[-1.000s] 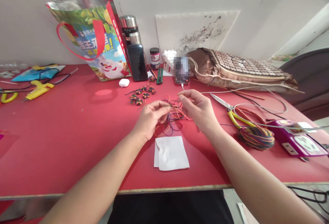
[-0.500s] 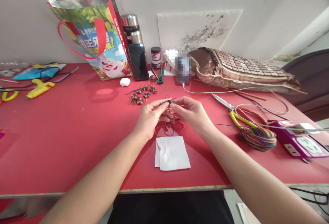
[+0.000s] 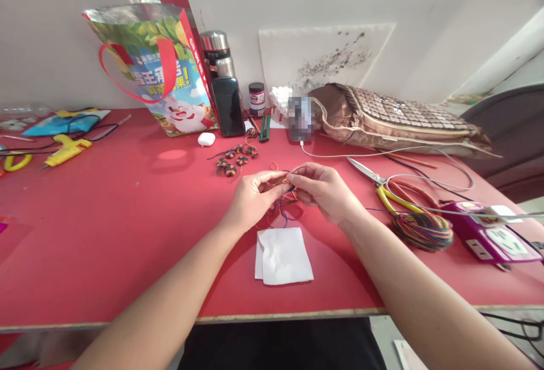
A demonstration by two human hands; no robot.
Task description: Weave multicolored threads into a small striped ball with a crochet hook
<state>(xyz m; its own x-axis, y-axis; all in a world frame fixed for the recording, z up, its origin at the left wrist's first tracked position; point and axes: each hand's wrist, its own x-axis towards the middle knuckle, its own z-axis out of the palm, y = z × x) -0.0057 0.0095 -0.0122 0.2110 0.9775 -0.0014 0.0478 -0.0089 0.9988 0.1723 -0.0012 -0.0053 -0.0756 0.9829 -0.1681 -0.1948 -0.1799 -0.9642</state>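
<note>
Multicoloured cord in orange, red and dark purple hangs in loose loops beneath my fingers, above the red table. My left hand pinches the cord between thumb and fingers. Close against it, my right hand also pinches the cord, with a strand arching over its index finger. The small part held between the fingertips is mostly hidden. A dark strand runs right from my right hand toward a ball of multicoloured cord. Several knotted cord pieces in black and orange lie beyond my left hand.
A folded white tissue lies nearer the table edge. Scissors and a purple power strip are at the right. A phone, green cutter and shopping bag stand or lie behind. A yellow glue gun is at left.
Both hands have shifted slightly right with the cord, and their fingers have changed grip at the held spot. The whole view has tipped a little, while the table items stay put.
</note>
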